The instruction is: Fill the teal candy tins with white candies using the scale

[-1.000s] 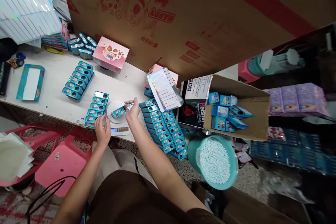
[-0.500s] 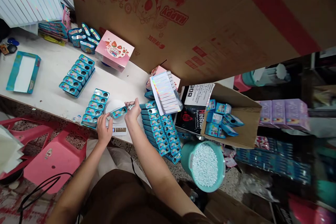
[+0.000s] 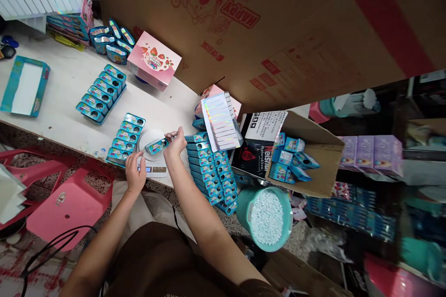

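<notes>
A small blue tin (image 3: pixel 156 145) with a dark round hole in its top lies on the round white plate of a scale (image 3: pixel 158 170). My right hand (image 3: pixel 175 143) is at the tin's right end with its fingers curled inward; what lies inside them is hidden. Just left of the scale's display, near the plate's front edge, my left hand (image 3: pixel 135 171) holds nothing, its thumb apart from its fingers. To the left stands a row of like tins (image 3: pixel 126 137). Close by on the right are stacked rows of more tins (image 3: pixel 212 171).
A teal bucket (image 3: pixel 286 227) full of small white pellets stands right of the table. Beside it, an open carton (image 3: pixel 322 162) holds blue packs. Another tray of tins (image 3: pixel 101 95), a pink box (image 3: pixel 153 59) and a sticker sheet (image 3: pixel 219 120) lie on the table. A large cardboard sheet (image 3: pixel 296 32) rises behind.
My left hand has drawn back from the tin, down and left. White pellets that showed in my right fingers are out of sight. The view has shifted slightly.
</notes>
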Demonstrator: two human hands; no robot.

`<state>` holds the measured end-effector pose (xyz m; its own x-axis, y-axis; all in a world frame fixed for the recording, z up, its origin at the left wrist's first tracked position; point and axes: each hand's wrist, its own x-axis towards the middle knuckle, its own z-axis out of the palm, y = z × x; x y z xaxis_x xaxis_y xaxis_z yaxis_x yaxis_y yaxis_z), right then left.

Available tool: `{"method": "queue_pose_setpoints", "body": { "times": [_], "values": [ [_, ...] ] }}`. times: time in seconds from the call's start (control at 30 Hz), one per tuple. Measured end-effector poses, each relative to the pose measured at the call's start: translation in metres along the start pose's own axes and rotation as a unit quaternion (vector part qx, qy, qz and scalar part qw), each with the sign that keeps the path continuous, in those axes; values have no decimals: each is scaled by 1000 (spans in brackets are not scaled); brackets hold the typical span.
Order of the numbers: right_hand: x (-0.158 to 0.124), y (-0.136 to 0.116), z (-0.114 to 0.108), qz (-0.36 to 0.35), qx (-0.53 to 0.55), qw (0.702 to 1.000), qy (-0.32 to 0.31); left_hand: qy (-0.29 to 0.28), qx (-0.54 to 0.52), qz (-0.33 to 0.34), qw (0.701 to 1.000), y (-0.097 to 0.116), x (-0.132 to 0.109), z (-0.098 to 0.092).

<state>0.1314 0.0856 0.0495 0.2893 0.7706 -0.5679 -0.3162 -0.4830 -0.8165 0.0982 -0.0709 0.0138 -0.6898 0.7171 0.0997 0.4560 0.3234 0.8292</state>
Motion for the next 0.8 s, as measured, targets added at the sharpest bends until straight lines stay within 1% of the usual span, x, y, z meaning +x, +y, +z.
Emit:
{"method": "queue_pose_setpoints", "body": {
  "times": [0.1,0.2,0.33,0.43,0.53,0.6,0.7,0.8],
  "values": [
    [1,-1,-1,1,6,1000,-4,7,-8,8,1000,-2,-4,-6],
    [4,-3,-3,13,35,999,7,21,-7,10,1000,-5,-10,-16],
    [9,-13,-9,46,65,996,42,52,18,-25,998,-13,-23,-38],
    [11,-21,-18,51,57,996,46,60,41,-49,996,-23,-38,-53],
    [12,-27,-27,43,59,996,54,36,58,-61,996,-35,-54,-62],
    [11,-29,-33,59,74,993,64,12,67,-63,996,-41,-64,-65],
    [11,-31,-37,85,85,991,57,-17,72,-64,995,-47,-73,-64],
    [10,-32,-38,91,80,992,42,-35,72,-66,995,-48,-75,-61]
  ]
}}
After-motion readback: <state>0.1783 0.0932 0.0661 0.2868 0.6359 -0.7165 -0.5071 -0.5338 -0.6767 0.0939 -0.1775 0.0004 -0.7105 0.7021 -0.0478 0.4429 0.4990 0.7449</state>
